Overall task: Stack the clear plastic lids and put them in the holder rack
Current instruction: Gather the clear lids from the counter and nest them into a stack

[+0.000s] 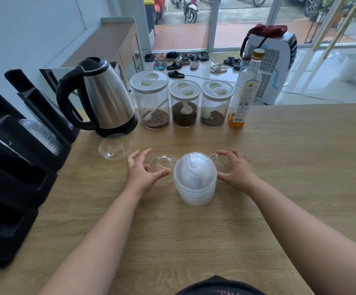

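Observation:
A stack of clear domed plastic lids [195, 179] stands on the wooden table between my hands. My left hand [144, 170] hovers open just left of it, fingers spread over a single clear lid [163, 165] lying on the table. On the other side, my right hand [237, 168] is open too, its fingers over another single lid [219, 162]. A third loose lid [114, 146] lies farther left, near the kettle. The black holder rack [21, 158] stands along the table's left edge, with a row of clear lids [41, 134] in one of its slots.
A steel electric kettle [100, 96] stands behind the loose lid. Three clear jars with white lids [184, 103] and a glass bottle of amber liquid [244, 90] line the table's far edge. Bare wooden tabletop [290, 167] extends to the right.

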Available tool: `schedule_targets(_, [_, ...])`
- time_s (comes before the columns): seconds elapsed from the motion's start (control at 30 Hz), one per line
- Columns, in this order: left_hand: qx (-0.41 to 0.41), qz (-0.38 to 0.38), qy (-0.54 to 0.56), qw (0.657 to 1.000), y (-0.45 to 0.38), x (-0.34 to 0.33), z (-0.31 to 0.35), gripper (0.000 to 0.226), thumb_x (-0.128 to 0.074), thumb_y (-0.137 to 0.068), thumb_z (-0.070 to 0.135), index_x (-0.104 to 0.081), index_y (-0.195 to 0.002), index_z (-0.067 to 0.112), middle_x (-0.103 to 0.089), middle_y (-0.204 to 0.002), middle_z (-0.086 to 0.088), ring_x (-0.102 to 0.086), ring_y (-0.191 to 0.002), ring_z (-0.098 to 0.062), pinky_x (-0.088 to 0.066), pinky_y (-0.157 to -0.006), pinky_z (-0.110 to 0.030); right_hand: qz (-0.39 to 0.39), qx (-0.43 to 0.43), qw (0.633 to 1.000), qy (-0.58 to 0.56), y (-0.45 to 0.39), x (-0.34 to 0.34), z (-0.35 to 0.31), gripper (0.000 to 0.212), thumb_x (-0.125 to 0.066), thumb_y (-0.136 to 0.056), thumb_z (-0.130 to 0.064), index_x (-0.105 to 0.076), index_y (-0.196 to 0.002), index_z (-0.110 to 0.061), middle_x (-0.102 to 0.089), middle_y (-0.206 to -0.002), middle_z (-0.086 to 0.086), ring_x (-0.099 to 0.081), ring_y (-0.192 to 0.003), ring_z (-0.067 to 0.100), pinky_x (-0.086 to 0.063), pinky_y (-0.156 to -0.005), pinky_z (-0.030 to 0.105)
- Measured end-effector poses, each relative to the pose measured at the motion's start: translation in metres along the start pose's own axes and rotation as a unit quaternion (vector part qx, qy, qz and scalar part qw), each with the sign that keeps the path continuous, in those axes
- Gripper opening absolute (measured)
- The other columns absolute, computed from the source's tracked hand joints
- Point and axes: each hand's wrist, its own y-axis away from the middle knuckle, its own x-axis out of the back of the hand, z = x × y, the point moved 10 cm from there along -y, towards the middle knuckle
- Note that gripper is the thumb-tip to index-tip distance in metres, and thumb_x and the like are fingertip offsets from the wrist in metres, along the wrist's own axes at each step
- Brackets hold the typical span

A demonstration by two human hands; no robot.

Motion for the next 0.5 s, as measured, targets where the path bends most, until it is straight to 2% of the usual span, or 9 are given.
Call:
schedule_targets(0.1, [-0.031, -0.01, -0.032, 0.999, -0.004, -0.003, 0.006, 0.074, -0.083, -0.059, 0.057, -0.057, -0.127, 0.045, -0.022, -0.153, 0.003, -0.047, -0.124, -0.024, -0.045, -0.104, -0.039, 0.013, -0.01, 1.0, -0.009, 0.0, 0.001, 0.007, 0.073, -0.08, -0.069, -0.048, -0.045, -0.133, -0.044, -0.041, -0.142, -0.004, -0.031, -0.13, 0.028, -0.027, -0.108, 0.041])
schedule_targets(0.13, [-0.041, -0.014, -0.052, 0.998, -0.006, -0.005, 0.007, 0.066, -0.08, -0.065, 0.057, -0.059, -0.126, 0.044, -0.023, -0.152, 0.002, -0.042, -0.131, -0.025, -0.04, -0.109, -0.043, 0.015, -0.013, 1.0, -0.007, -0.001, 0.001, 0.01, 0.075, -0.08, -0.067, -0.049, -0.045, -0.133, -0.044, -0.042, -0.141, -0.005, -0.032, -0.13, 0.028, -0.028, -0.108, 0.042])
schedule_targets(0.2, [-0.054, -0.023, -0.085, 0.995, -0.008, -0.008, 0.008, 0.059, -0.072, -0.078, 0.054, -0.057, -0.133, 0.038, -0.027, -0.151, -0.001, -0.033, -0.139, -0.023, -0.033, -0.113, -0.041, 0.008, -0.017, 1.0, -0.002, -0.002, 0.0, 0.015, 0.079, -0.082, -0.065, -0.049, -0.043, -0.133, -0.046, -0.042, -0.142, -0.005, -0.033, -0.128, 0.028, -0.029, -0.108, 0.043])
schedule_targets(0.33, [-0.059, -0.028, -0.11, 0.992, -0.008, -0.013, 0.007, 0.067, -0.06, -0.087, 0.055, -0.045, -0.146, 0.028, -0.031, -0.149, -0.007, -0.033, -0.139, -0.024, -0.028, -0.113, -0.037, 0.019, -0.024, 0.999, -0.019, -0.001, 0.008, 0.019, 0.077, -0.082, -0.067, -0.043, -0.044, -0.134, -0.042, -0.045, -0.14, 0.0, -0.034, -0.126, 0.029, -0.029, -0.102, 0.037])
schedule_targets(0.43, [-0.055, -0.044, -0.129, 0.989, -0.007, -0.016, 0.003, 0.085, -0.07, -0.075, 0.059, -0.039, -0.149, 0.03, -0.027, -0.151, -0.005, -0.032, -0.139, -0.024, -0.028, -0.115, -0.037, 0.07, -0.004, 0.991, -0.118, 0.003, 0.041, 0.005, 0.074, -0.082, -0.065, -0.047, -0.045, -0.129, -0.047, -0.05, -0.134, -0.004, -0.04, -0.122, 0.026, -0.037, -0.101, 0.042])
schedule_targets(0.47, [-0.058, -0.047, -0.139, 0.987, -0.007, -0.016, 0.002, 0.091, -0.076, -0.07, 0.057, -0.038, -0.149, 0.032, -0.027, -0.15, -0.005, -0.032, -0.139, -0.023, -0.028, -0.115, -0.036, 0.089, 0.032, 0.984, -0.15, 0.007, 0.057, -0.012, 0.073, -0.082, -0.064, -0.049, -0.045, -0.128, -0.049, -0.051, -0.13, -0.008, -0.044, -0.119, 0.023, -0.041, -0.1, 0.043])
schedule_targets(0.5, [-0.06, -0.048, -0.148, 0.986, -0.007, -0.017, 0.001, 0.095, -0.082, -0.066, 0.053, -0.038, -0.148, 0.033, -0.027, -0.15, -0.004, -0.033, -0.138, -0.022, -0.029, -0.114, -0.035, 0.101, 0.076, 0.974, -0.187, 0.012, 0.073, -0.032, 0.073, -0.082, -0.065, -0.047, -0.045, -0.128, -0.047, -0.051, -0.127, -0.011, -0.048, -0.116, 0.016, -0.043, -0.098, 0.038])
